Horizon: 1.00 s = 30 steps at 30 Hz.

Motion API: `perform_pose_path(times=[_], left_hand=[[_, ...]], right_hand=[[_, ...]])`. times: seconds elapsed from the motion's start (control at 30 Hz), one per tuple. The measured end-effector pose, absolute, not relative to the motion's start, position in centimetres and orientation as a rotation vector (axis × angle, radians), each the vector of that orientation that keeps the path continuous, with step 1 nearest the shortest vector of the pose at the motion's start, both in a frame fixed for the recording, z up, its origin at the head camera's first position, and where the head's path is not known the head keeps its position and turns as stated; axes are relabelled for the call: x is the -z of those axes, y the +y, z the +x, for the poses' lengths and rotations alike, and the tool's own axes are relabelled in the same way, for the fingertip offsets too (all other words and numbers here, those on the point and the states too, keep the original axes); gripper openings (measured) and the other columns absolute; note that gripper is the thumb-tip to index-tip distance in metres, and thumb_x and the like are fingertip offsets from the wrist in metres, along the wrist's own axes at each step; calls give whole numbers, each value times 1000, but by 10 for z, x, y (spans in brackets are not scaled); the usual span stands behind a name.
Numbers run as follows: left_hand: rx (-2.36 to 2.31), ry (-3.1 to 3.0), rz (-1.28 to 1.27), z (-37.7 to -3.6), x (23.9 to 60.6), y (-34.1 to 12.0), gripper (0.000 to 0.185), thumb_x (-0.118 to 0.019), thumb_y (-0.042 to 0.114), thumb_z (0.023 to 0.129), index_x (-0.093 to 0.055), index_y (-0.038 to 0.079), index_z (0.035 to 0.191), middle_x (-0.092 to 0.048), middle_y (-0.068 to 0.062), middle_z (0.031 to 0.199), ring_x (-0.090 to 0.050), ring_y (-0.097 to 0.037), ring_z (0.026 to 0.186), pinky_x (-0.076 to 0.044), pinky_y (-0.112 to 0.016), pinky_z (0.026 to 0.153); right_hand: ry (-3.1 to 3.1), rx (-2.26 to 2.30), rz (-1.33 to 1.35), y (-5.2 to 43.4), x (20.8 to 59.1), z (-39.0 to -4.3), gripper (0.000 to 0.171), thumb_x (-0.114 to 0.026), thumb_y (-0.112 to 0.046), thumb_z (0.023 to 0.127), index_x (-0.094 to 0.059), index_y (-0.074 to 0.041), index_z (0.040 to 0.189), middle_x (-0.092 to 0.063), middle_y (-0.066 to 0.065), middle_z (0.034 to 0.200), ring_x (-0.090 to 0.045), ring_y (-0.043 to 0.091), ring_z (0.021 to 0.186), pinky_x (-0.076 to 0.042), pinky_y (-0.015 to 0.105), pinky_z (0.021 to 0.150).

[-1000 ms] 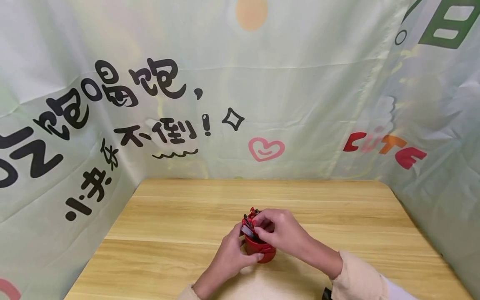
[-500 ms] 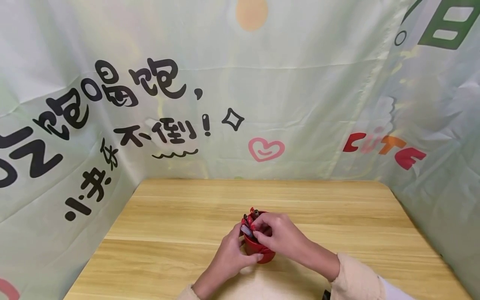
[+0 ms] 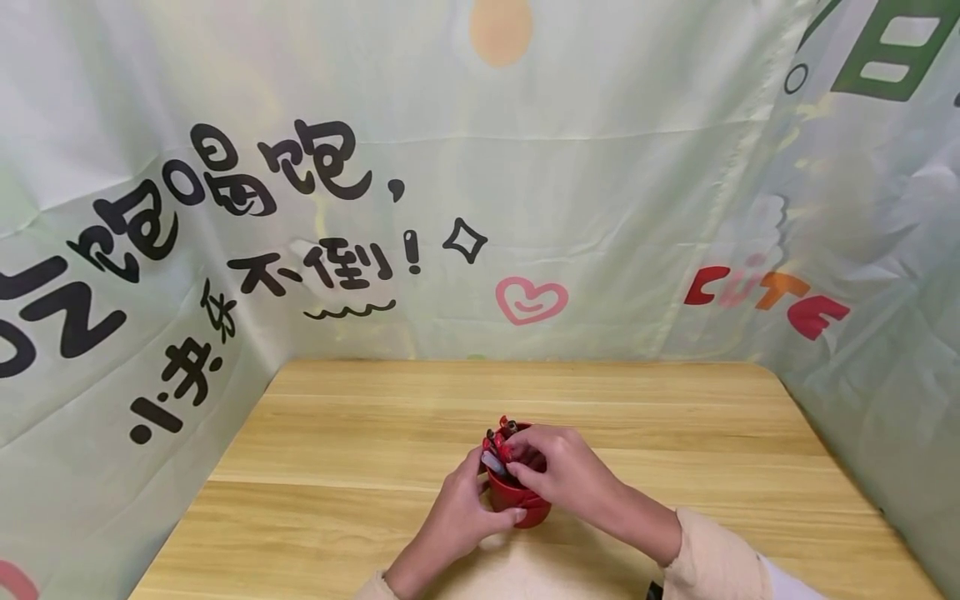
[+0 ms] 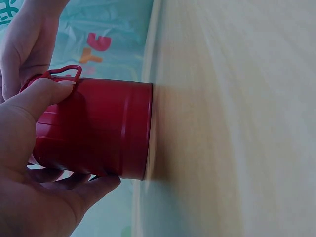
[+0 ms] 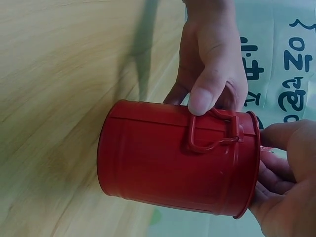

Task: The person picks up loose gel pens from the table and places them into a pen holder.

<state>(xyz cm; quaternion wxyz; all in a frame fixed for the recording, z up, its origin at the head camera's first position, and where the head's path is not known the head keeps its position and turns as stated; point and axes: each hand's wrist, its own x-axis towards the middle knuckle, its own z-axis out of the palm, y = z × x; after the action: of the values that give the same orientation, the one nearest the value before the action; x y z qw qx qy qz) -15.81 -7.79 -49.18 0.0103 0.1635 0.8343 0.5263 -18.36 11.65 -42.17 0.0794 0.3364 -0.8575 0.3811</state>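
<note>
A red metal pail with a small wire handle stands on the wooden table. My left hand grips its side, thumb on the near side by the handle and fingers round the far side. Several pens, black, red and one with a greyish clear end, lean out of the pail toward the left. At the mouth, my right hand has thumb and forefinger pinched together on a red-ended pen among them. The pens' lower parts are hidden inside the pail.
A printed cloth hangs behind the table and along both sides. A small black object shows by the right sleeve at the bottom edge.
My right hand has dropped slightly at the pail's mouth, and a dark pen end behind it shows more clearly. My left hand has kept its grip on the pail.
</note>
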Motion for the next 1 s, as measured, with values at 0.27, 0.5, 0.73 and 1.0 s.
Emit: perform_pose_path(times=[0.27,0.5,0.73,1.0], left_hand=[[-1650,2607,509,-158,493,-78,89,-89,29,79,-42,8,152,-59,-8,148,-62,-31,131,-60,-39,104],[-1632,2631,519,-159,493,-77,90,-89,32,79,-43,8,152,-59,-12,148,-62,-34,131,-60,-43,104],[-1598,2659,503,-160,490,-79,92,-91,33,77,-43,6,151,-60,-15,145,-63,-34,130,-60,-46,103],[-1509,2693,485,-161,487,-81,95,-91,37,76,-43,7,152,-61,-11,147,-62,-32,132,-58,-48,107]], right_hand=[[-2516,-1143,1014,121,423,-183,16,-81,-6,88,-76,-7,103,-76,2,93,-70,3,77,-60,13,66],[-2402,-1086,1023,134,424,-182,14,-82,-6,87,-77,-7,99,-77,1,93,-67,-1,76,-61,16,63],[-2265,-1018,1038,149,422,-179,14,-82,-5,86,-76,-13,96,-75,-8,92,-67,-1,80,-61,18,69],[-2213,-965,1003,173,422,-175,20,-82,-3,85,-75,-19,95,-73,-12,90,-66,1,80,-58,12,72]])
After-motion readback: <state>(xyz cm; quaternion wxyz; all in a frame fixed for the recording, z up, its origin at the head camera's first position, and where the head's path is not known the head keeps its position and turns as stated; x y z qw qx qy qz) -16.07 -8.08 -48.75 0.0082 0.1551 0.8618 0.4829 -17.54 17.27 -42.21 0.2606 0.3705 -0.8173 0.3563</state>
